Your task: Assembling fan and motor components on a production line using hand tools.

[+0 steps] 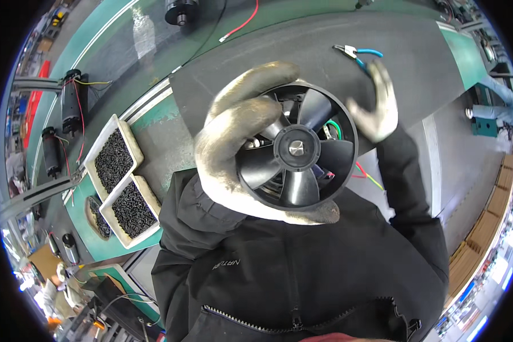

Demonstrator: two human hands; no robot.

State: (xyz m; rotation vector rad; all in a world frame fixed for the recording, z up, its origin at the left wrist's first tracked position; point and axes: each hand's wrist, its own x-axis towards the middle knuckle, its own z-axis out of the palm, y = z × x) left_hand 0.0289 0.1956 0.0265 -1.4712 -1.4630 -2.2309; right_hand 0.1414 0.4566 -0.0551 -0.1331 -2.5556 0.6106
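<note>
A black round fan (299, 185) with several blades and a silver shaft end at its hub faces up in front of my chest. My left hand (222, 154), in a soiled white glove, wraps round the fan's left side and lower rim. Red and yellow-green wires (367, 174) show beside the fan's lower right edge. To the right of the rim is my gloved right hand (380, 111), its fingers stretched out and the thumb apart, holding nothing. Just beyond its fingertips, pliers (350, 52) with blue handles lie on the dark mat.
The dark mat (211, 85) covers the bench. At the left stand two white trays (154, 196) of small black parts, with a smaller dish (91, 214) beside them. Black cylindrical motors (71, 108) with wires lie at far left; another motor (181, 10) is at the top.
</note>
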